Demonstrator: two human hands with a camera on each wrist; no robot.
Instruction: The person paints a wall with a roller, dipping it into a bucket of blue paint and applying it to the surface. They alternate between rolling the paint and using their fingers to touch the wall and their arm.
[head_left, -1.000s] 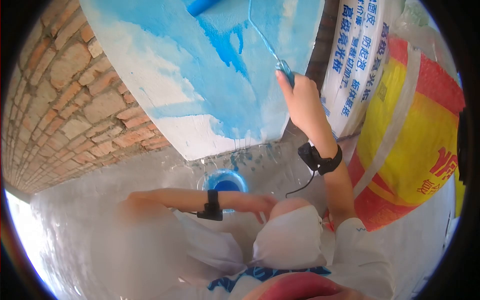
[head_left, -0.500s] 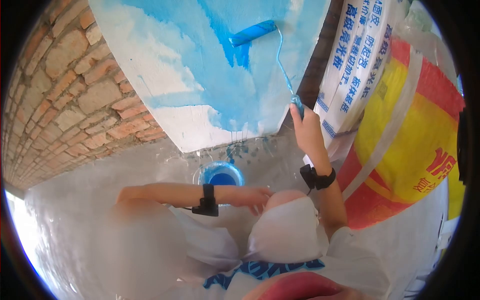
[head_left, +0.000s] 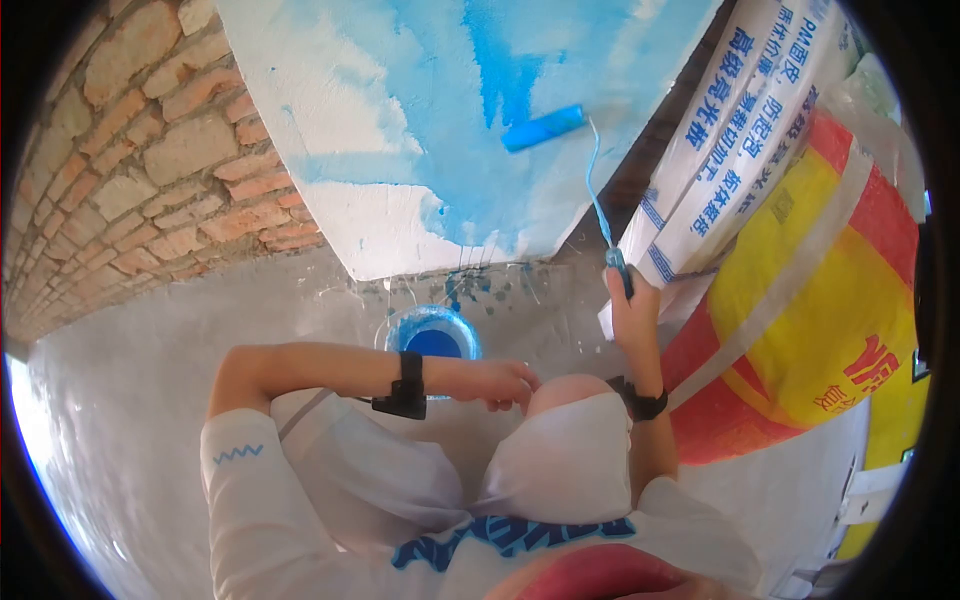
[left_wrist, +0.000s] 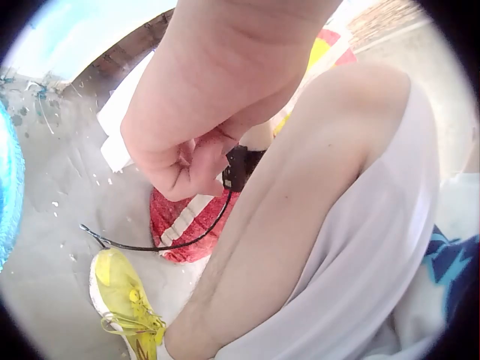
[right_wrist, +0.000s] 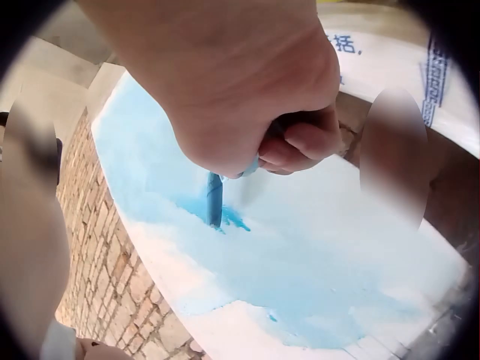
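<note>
My right hand (head_left: 634, 312) grips the handle of a paint roller (head_left: 544, 128), its blue sleeve against the white board (head_left: 340, 225) streaked with light blue paint. Fingers are wrapped round the handle in the right wrist view, where the blue roller sleeve (right_wrist: 214, 201) shows below the fist. My left hand (head_left: 495, 382) hangs by the bent knee (head_left: 570, 393) with fingers loosely curled and nothing in them. Close beyond the left forearm stands a paint bucket (head_left: 470, 325) with blue paint inside; the forearm covers part of its near side.
A brick wall (head_left: 180, 150) runs along the left. White wrapped panels with blue print (head_left: 715, 150) lean at the right, beside a large yellow and red sack (head_left: 800, 300). Paint spatters mark the grey floor (head_left: 150, 350) below the board. A yellow shoe (left_wrist: 124, 300) stands on the floor.
The roller has come down the board towards me, with my right hand drawing back as well. The left hand stays by the knee, while the head view has shifted a little.
</note>
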